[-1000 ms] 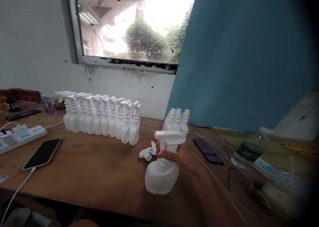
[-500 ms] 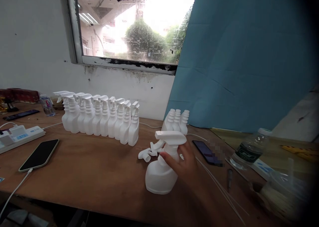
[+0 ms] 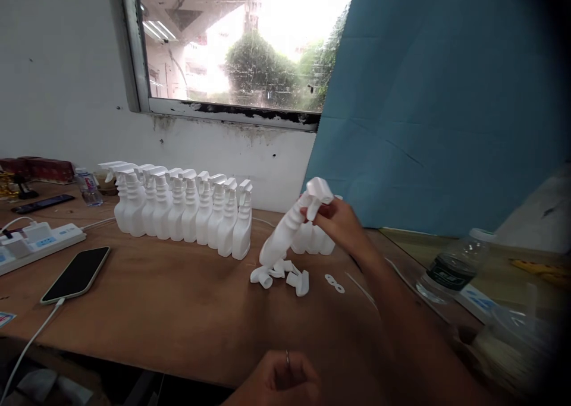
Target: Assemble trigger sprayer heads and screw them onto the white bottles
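Observation:
My right hand (image 3: 339, 223) grips a white spray bottle (image 3: 288, 232) by its trigger head and holds it tilted above the table, next to the end of a row of several finished white spray bottles (image 3: 182, 211). Behind the hand stand a few white bottles without heads (image 3: 314, 241). Loose white trigger heads (image 3: 279, 273) lie on the table under the lifted bottle. My left hand (image 3: 281, 382) rests at the near table edge with its fingers curled; a ring shows on one finger and nothing is seen in it.
A phone on a charging cable (image 3: 75, 274) and a white power strip (image 3: 35, 242) lie at the left. A clear water bottle (image 3: 450, 264) lies at the right, with thin white tubes (image 3: 361, 290) and small washers (image 3: 334, 283) near it. A blue sheet (image 3: 437, 103) hangs behind.
My right hand lifted the spray bottle from the table front and carried it back and up toward the row, tilting it. My left hand came into view at the near edge.

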### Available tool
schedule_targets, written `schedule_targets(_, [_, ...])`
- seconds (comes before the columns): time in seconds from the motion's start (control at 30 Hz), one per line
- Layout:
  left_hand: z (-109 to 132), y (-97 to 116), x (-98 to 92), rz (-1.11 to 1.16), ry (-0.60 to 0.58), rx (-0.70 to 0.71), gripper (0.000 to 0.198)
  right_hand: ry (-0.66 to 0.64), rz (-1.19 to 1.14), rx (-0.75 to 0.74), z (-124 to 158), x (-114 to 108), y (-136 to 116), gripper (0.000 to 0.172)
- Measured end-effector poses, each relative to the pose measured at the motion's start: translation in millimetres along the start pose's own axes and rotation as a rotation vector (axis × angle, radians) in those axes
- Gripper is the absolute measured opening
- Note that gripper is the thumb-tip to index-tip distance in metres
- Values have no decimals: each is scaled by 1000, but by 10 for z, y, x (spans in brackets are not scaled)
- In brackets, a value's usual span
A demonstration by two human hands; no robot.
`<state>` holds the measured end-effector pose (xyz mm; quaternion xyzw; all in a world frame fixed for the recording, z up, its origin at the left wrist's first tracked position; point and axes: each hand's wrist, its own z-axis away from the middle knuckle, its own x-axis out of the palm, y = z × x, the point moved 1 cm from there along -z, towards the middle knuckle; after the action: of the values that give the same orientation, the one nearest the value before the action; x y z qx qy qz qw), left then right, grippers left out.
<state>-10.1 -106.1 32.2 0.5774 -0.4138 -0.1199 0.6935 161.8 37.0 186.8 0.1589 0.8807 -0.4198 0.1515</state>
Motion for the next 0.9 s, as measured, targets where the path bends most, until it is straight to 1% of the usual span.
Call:
schedule_targets(0.1, [-105,-99,-130,-129,68,27,55,-61,38,-8,-242,239,176,30])
schedule_targets(0.17, [-151,-164,-210,-234,141,39,54,-93,34,-4,-364,405,282,27])
schedule_targets(0.23, [-182,-206,-262,-367,229,51,53,-123,20,9,-461,551,370,23])
schedule_targets(0.3, [-199,-225,-281,-490,284,55,50,-147,8,20,-532,668,442,21])
schedule_targets(0.33, [-202,-231,-282,-534,295,58,48,-156,3,22,-557,716,473,21])
schedule_targets(0.43, [-195,-254,-276,-611,280,80,43,-167,-4,21,-592,823,548,21])
schedule_targets(0.53, [-176,-244,-288,-669,275,81,37,-162,-8,18,-574,871,590,26])
schedule_targets(0.6, [-174,-145,-300,-764,263,87,31,-167,-5,19,-537,855,599,31])
schedule_targets(0.63, [-182,-53,-305,-848,251,101,28,-172,-3,20,-510,827,603,34])
schedule_targets(0.7, [-224,206,-318,-1074,208,144,22,-177,13,32,-431,717,620,42])
schedule_targets(0.77, [-302,508,-355,-1334,157,205,19,-169,52,58,-305,529,670,48])
schedule_targets(0.8, [-349,649,-391,-1440,147,243,18,-161,85,76,-220,409,711,48])
schedule_targets(0.87, [-445,859,-509,-1561,136,279,17,-155,160,121,-8,142,825,43])
schedule_targets(0.9, [-488,917,-587,-1596,135,282,19,-161,206,152,114,8,895,38])
